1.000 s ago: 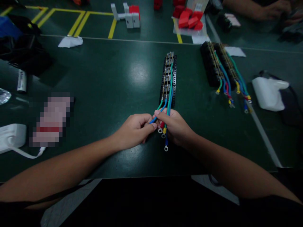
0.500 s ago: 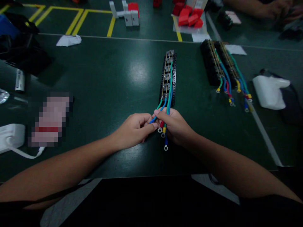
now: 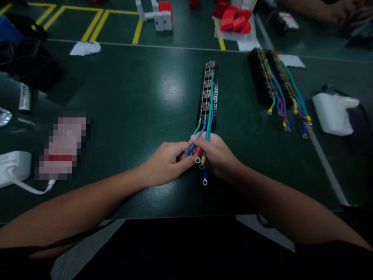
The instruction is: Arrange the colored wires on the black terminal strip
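Note:
A black terminal strip (image 3: 207,93) with brass bars lies on the green table, its long side running away from me. Green, blue and red wires with ring terminals come off its near end. My right hand (image 3: 217,153) is closed around this bundle, thumb on top. Below the fingers hang a red-sleeved lug (image 3: 198,158), a yellow-sleeved lug (image 3: 202,165) and a blue-sleeved lug (image 3: 205,180). My left hand (image 3: 167,163) touches the right fingertips, its thumb and index finger curled around the end of a blue wire (image 3: 190,149). The left hand's other fingers are mostly hidden.
Two similar wired strips (image 3: 269,79) lie to the right, near a white device (image 3: 332,114). On the left are a phone (image 3: 64,146), a white charger (image 3: 14,167) and black parts (image 3: 32,64). Red pieces (image 3: 236,19) sit at the back; another person's hands (image 3: 346,13) are far right.
My left thumb and index finger have parted slightly, showing more of the blue wire's end. My right hand keeps its hold on the bundle. The whole view has shifted a little.

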A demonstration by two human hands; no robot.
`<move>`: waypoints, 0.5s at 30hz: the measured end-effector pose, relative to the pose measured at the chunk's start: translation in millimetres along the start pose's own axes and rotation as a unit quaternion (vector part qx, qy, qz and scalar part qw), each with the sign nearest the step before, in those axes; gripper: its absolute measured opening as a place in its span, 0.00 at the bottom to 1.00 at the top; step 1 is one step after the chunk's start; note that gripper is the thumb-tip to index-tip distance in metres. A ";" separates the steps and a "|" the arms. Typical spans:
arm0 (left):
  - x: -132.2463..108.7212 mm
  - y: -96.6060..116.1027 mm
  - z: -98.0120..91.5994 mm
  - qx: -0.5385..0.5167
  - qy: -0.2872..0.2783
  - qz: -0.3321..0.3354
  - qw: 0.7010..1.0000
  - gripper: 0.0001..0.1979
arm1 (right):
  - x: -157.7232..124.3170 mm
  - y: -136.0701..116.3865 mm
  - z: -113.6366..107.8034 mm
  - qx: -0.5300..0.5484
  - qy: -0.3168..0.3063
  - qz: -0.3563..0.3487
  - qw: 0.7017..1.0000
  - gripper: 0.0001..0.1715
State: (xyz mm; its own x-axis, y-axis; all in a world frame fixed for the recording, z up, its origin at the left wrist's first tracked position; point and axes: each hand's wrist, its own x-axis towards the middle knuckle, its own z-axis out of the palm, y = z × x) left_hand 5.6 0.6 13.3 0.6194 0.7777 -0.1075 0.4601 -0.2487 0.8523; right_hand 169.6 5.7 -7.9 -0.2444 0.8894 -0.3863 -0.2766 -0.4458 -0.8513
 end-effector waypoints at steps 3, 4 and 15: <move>0.1 -1.7 -0.2 0.006 -0.005 0.001 1.000 0.12 | -0.2 -0.1 0.0 0.000 -0.004 -0.002 1.000 0.10; 0.2 -1.9 -0.3 0.007 -0.006 0.000 1.000 0.12 | -0.3 -0.2 0.1 0.001 -0.006 -0.002 1.000 0.11; 0.2 -0.3 -1.9 0.019 -0.008 -0.001 1.000 0.11 | -0.3 -0.6 0.4 0.002 -0.006 -0.001 1.000 0.09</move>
State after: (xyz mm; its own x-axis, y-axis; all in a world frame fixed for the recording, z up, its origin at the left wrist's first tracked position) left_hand 4.4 1.9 14.1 0.6292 0.7684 -0.1172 0.4843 -0.2696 0.8323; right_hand 169.5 5.7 -7.2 -0.2560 0.8885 -0.3808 -0.2804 -0.4453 -0.8504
